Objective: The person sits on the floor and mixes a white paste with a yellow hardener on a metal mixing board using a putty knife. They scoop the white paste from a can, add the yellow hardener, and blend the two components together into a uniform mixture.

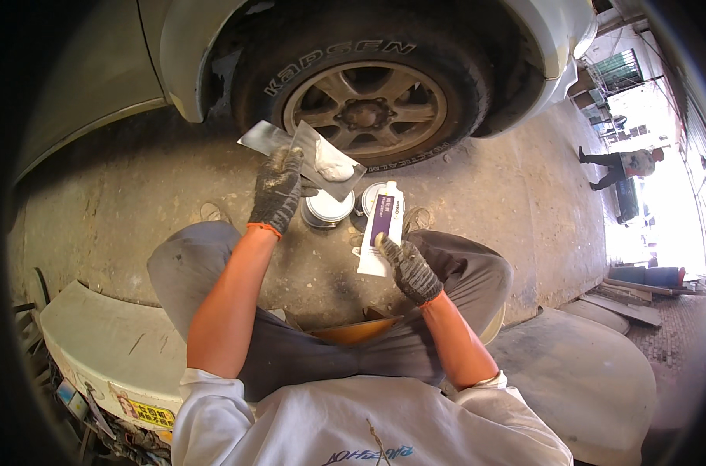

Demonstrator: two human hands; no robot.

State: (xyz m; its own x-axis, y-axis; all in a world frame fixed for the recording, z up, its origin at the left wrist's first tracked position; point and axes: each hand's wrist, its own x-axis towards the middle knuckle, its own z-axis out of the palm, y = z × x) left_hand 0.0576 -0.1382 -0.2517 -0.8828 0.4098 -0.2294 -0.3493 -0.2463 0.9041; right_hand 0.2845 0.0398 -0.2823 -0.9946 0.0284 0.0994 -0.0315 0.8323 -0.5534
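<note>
My left hand (pixel 278 188), in a dark grey knit work glove with an orange cuff, grips two thin flat spreader plates. One spreader plate (pixel 263 137) points up and left. The other spreader plate (pixel 305 144) slants right and carries a smear of white paste (pixel 332 162). In my right hand (pixel 412 270), also gloved, is a white and purple squeeze tube (pixel 383 221), held near its lower end with the thumb on top and its nozzle end up. Below the plates stand a lidded can (pixel 328 208) and a second can (pixel 374 194), partly hidden by the tube.
A dusty vehicle wheel (pixel 366 115) under a pale fender stands just ahead. Loose pale body panels lie at the left (pixel 112 330) and right (pixel 574 373) of my legs. Far right, a person (pixel 629 163) is near the bright doorway.
</note>
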